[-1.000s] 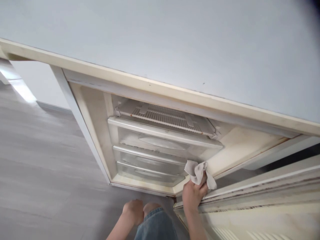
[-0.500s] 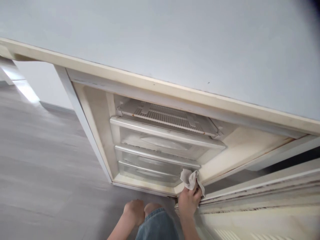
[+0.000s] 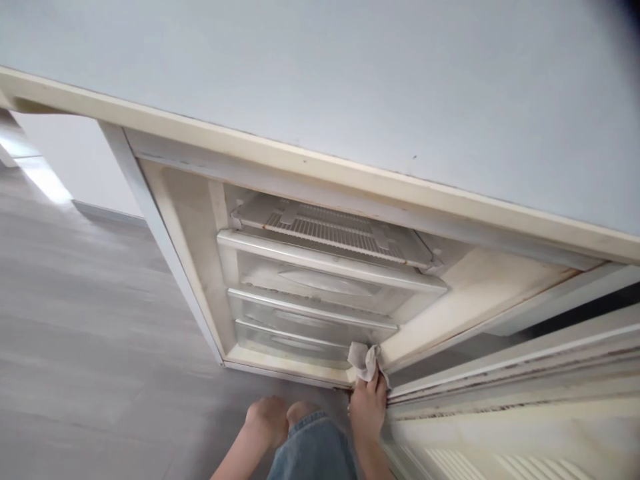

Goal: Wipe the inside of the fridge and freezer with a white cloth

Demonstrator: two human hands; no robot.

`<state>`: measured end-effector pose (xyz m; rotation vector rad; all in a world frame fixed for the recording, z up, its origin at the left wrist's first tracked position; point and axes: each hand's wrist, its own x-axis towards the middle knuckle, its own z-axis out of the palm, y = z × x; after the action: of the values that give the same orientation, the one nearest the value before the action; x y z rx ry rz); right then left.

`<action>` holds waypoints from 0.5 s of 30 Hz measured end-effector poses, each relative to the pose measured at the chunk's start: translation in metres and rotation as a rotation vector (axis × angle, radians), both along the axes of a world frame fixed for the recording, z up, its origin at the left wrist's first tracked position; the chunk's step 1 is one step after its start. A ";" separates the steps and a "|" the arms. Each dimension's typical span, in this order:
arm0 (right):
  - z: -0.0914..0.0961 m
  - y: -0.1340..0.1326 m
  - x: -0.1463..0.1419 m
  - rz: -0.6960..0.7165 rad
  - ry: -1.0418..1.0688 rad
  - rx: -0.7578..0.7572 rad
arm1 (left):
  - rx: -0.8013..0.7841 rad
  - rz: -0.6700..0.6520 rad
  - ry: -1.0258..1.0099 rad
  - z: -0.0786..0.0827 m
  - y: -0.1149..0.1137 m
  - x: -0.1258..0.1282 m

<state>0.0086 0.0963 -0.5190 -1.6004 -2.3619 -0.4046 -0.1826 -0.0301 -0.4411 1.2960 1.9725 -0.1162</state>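
Note:
My right hand (image 3: pixel 368 408) grips a crumpled grey cloth (image 3: pixel 364 361) and presses it against the lower right corner of an open freezer (image 3: pixel 200 233), where the yellowed frame meets the bottom sill. Just left of the cloth sit three clear plastic drawers (image 3: pixel 320 293) under a white wire grille (image 3: pixel 330 230). My left hand (image 3: pixel 267 420) rests closed on my knee, beside blue denim (image 3: pixel 310 453).
The freezer's flat grey top (image 3: pixel 350 73) fills the upper view. The open door (image 3: pixel 515 413), with a grimy seal, stretches along the lower right. Grey wood-look floor (image 3: pixel 85 333) lies to the left, with a white wall and skirting behind.
My right hand has slid the cloth down and left along the freezer's right inner edge to the bottom corner. The left hand has stayed on my knee.

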 end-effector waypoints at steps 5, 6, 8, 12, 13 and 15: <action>-0.021 -0.003 0.005 0.021 -0.106 -0.066 | -0.028 -0.003 0.005 0.001 0.002 0.001; -0.027 -0.003 0.006 0.029 -0.119 -0.081 | -0.035 -0.005 0.007 0.001 0.002 0.001; -0.039 -0.004 0.007 0.043 -0.136 -0.106 | -0.047 -0.008 0.010 0.003 0.002 0.001; -0.059 -0.002 0.004 0.039 -0.131 -0.224 | -0.056 -0.002 0.015 0.004 0.002 0.000; -0.064 -0.001 0.002 0.034 -0.121 -0.284 | -0.054 0.001 0.015 0.003 0.001 0.001; -0.072 0.003 -0.002 0.024 -0.099 -0.394 | -0.050 0.010 0.018 0.002 0.000 0.001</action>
<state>0.0070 0.0992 -0.5907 -1.7435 -2.6594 -0.0093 -0.1815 -0.0303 -0.4390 1.2569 1.9780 -0.1720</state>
